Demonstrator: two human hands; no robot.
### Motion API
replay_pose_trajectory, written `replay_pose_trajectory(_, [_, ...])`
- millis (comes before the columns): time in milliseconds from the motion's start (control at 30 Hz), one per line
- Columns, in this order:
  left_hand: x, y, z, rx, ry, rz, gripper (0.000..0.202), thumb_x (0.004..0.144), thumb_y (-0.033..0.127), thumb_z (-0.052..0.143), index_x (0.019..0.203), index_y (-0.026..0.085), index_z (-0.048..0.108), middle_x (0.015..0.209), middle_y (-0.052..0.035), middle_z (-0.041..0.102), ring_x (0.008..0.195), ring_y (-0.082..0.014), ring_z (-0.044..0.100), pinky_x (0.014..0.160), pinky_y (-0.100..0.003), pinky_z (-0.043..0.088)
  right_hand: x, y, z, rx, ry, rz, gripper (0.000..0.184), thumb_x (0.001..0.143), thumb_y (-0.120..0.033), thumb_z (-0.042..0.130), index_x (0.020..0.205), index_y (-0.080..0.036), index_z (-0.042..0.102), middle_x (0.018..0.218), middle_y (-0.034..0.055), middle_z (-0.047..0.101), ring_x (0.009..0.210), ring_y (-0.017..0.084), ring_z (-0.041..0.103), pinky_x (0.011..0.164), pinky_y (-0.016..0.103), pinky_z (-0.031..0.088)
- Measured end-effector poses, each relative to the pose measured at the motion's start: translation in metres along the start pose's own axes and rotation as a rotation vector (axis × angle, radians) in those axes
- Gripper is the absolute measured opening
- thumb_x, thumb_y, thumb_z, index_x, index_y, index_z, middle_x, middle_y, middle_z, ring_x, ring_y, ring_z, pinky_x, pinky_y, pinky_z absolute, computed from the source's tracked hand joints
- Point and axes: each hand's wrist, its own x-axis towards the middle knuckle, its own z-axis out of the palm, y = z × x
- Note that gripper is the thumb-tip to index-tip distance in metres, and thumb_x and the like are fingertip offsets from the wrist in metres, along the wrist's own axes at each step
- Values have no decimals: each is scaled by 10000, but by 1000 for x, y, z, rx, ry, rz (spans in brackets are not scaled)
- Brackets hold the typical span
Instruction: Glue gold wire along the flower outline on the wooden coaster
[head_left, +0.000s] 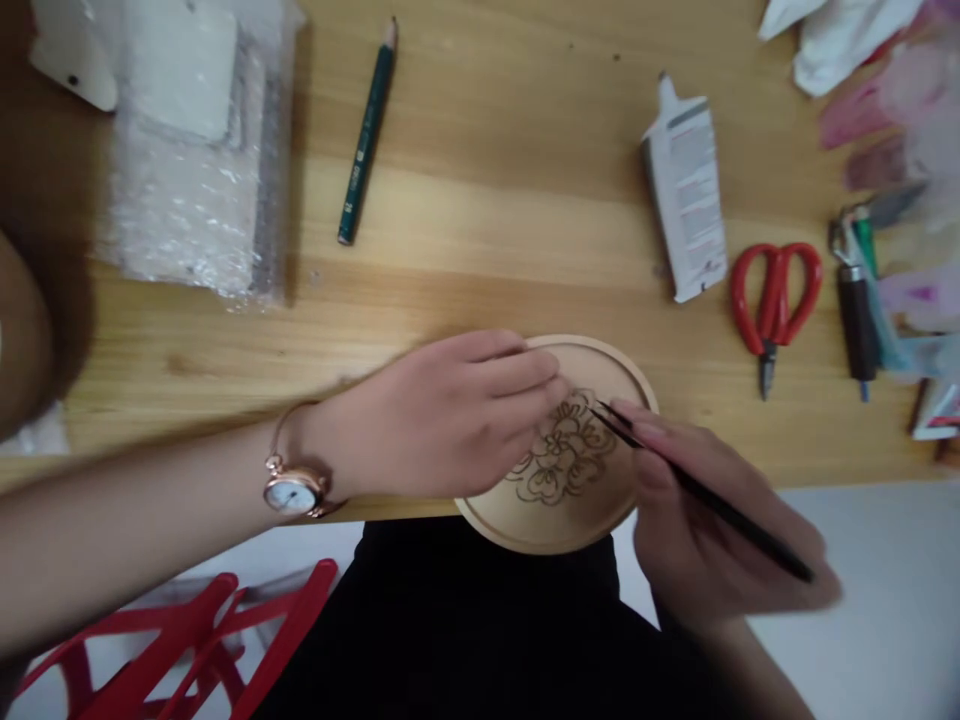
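A round wooden dish with a flower outline drawn inside lies at the table's near edge, partly overhanging it. My left hand, a watch on its wrist, rests on the dish's left part with fingers together and stretched flat over the drawing. My right hand is closed round a thin black tool. Its tip touches the flower drawing near the dish's middle.
On the wooden table lie a green pencil, a white tube, red scissors, a bubble-wrap packet and dark tools at the right. A red chair stands below left.
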Motion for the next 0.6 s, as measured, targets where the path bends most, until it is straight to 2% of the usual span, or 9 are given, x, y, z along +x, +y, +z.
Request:
replay_pose_trajectory(67, [-1,0,1,20,27,15,305,988,143,368,1003,110,671,1114,-23,706,995,-147,637,867,-293,521,-5,-2,18,27,100,-14,446,757,-24,664,1140,-253,660,1013,14,740,896,199,714,804,371,598])
replay_pose_trajectory(167, [-2,0,2,33,44,39,282,975,133,401,953,111,681,1101,-25,708,988,-160,640,838,-300,528,-5,-4,30,59,157,-5,433,760,-6,650,1112,-257,677,994,8,746,877,188,716,781,359,599])
replay_pose_trajectory(400, [-2,0,-1,88,9,60,290,981,120,386,975,138,675,1129,-29,698,1014,-144,630,849,-279,526,-4,0,30,94,197,73,430,742,-9,672,1072,-284,700,969,-24,751,851,160,716,774,323,600])
replay_pose_trajectory(600, [-1,1,-3,72,-21,71,278,976,126,397,981,112,675,1148,-62,689,1017,-165,630,842,-303,530,-4,1,31,126,210,69,401,749,-22,663,1055,-278,708,955,-20,753,847,169,717,773,345,602])
